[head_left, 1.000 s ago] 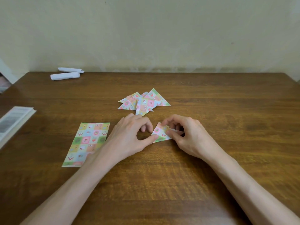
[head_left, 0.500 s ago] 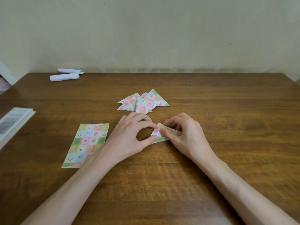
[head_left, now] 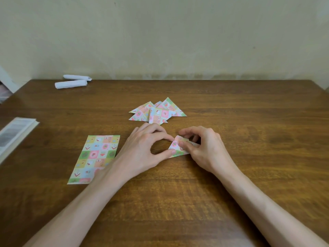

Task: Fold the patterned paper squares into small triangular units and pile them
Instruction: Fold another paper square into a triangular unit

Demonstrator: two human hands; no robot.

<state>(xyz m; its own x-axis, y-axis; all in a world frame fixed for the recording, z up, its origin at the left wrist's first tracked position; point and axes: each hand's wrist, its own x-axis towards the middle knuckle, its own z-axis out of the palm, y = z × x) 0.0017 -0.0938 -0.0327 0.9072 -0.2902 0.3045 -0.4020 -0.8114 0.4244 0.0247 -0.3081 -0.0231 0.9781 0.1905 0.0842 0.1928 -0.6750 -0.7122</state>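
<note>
A small patterned paper piece [head_left: 175, 146], partly folded, lies on the wooden table [head_left: 249, 122] between my hands. My left hand [head_left: 142, 150] pinches its left edge with thumb and forefinger. My right hand [head_left: 203, 148] pinches the right part, thumb on top and fingers curled over a raised flap. Just behind them sits a loose pile of folded patterned triangles [head_left: 157, 112]. A flat stack of unfolded patterned paper [head_left: 96, 155] lies to the left of my left forearm.
Two white rolled paper pieces [head_left: 72, 82] lie at the table's far left, near the wall. A pale booklet [head_left: 15, 132] sits at the left edge.
My right hand has moved left over the paper piece and raised a flap of it. My left hand keeps its pinch on the left edge.
</note>
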